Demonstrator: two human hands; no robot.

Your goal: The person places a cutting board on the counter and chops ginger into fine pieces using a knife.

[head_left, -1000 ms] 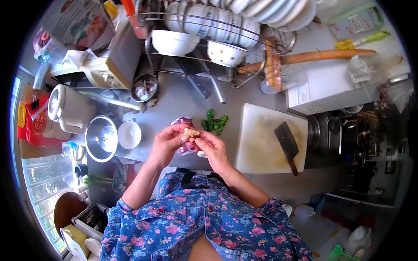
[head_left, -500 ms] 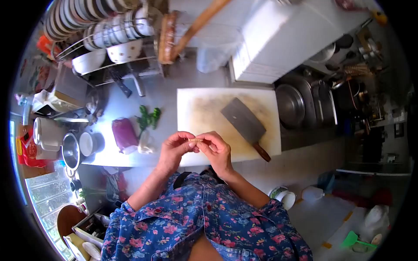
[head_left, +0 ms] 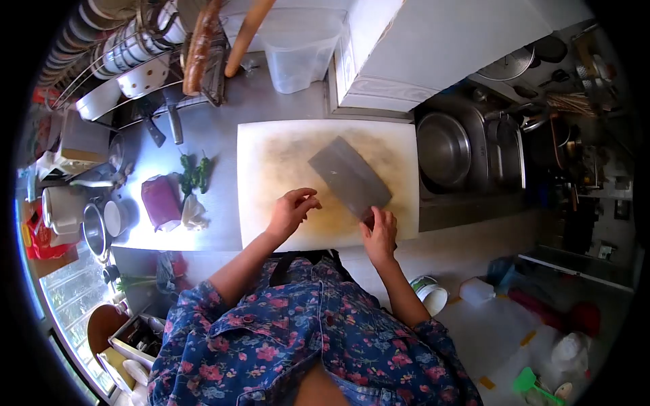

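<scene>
A cleaver (head_left: 350, 177) with a broad grey blade lies flat and slanted on the white cutting board (head_left: 264, 145), which is stained brown in its middle. My right hand (head_left: 381, 237) is closed over the cleaver's handle, hiding most of it. Above the board's near left part, my left hand (head_left: 291, 215) has its fingers bent and drawn together. Whatever small thing may be between those fingertips is too small to make out.
Left of the board lie green peppers (head_left: 195, 173), a purple packet (head_left: 160, 203) and a white bulb-like piece (head_left: 193, 213). A dish rack (head_left: 169, 101) stands behind, near a clear plastic bin (head_left: 298, 57). The steel sink (head_left: 479, 152) is at right.
My hands, which were together pinching a small brownish piece, have parted. My right hand has moved right onto the cleaver's handle. The view has shifted slightly.
</scene>
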